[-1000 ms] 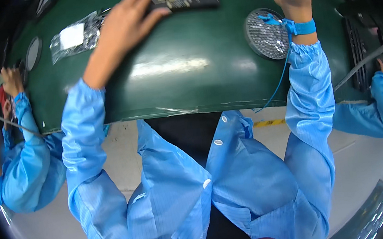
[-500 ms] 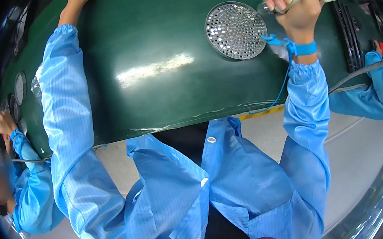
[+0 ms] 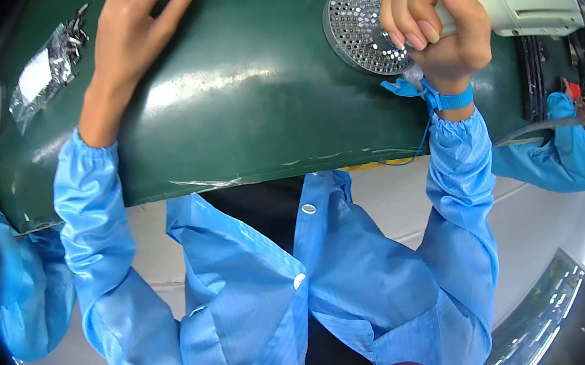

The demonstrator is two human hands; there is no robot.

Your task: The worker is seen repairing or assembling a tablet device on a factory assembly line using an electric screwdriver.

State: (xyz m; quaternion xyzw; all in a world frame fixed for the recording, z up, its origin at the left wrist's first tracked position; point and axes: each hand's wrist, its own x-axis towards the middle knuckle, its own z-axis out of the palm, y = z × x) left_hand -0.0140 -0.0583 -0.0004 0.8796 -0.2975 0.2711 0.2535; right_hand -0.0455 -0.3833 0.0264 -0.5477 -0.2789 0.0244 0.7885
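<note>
My right hand [image 3: 444, 24] is wrapped round a pale green electric screwdriver [image 3: 539, 1] with a black lever; its front end is hidden by my fingers. A round metal tray [image 3: 354, 25] full of small holes and shiny bits lies just left of that hand, partly covered by my fingers. A blue strap circles my right wrist. At the upper left my left hand [image 3: 128, 39] is over the table with nothing in it, its fingers stretched out and partly cut off by the picture's top edge.
On the green table [image 3: 230, 139], a clear bag [image 3: 41, 78] with a white label lies left of my left hand, small dark parts beside it. Dark rails [image 3: 531, 76] stand at right. Co-workers' blue sleeves [image 3: 33, 284] show at left and right [image 3: 552, 153].
My left hand has drawn back toward me and come into view. The clear bag, earlier mostly behind my left sleeve, now shows. My right hand with the screwdriver now overlaps the tray.
</note>
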